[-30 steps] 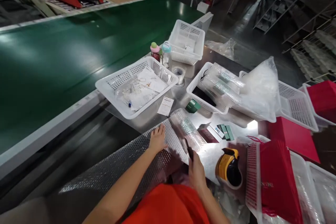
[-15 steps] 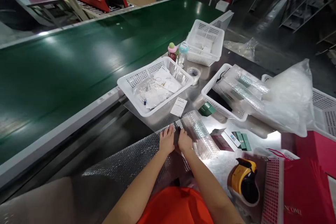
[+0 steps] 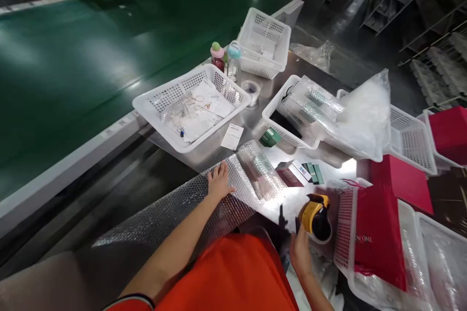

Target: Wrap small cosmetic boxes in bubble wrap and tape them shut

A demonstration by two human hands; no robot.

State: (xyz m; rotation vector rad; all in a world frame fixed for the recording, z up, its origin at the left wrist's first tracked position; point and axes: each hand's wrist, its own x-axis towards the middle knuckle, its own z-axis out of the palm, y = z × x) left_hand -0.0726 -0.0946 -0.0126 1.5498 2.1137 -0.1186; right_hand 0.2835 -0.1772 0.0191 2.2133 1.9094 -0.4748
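My left hand (image 3: 219, 183) lies flat, fingers spread, on a long sheet of bubble wrap (image 3: 175, 209) that runs off the metal table to the left. Down by a yellow and black tape dispenser (image 3: 314, 216) is my right hand (image 3: 301, 249), its fingers closed. A small dark thing shows at its fingertips; its kind is unclear. Beside the sheet is a bubble-wrapped bundle (image 3: 260, 170). Right of that come a dark red and white box (image 3: 295, 173) and green cards (image 3: 313, 173).
White baskets (image 3: 189, 148) hold bagged items; another (image 3: 279, 133) carries wrapped packs. A tape roll (image 3: 251, 91) and two drink bottles (image 3: 233, 60) stand behind. A green conveyor belt (image 3: 91, 68) borders the table. Red bags (image 3: 379, 233) fill a basket at right.
Both hands were together over a dark thing on the bubble wrap. My right hand has moved right and down to the tape dispenser, while my left stays on the wrap. The view has shifted right.
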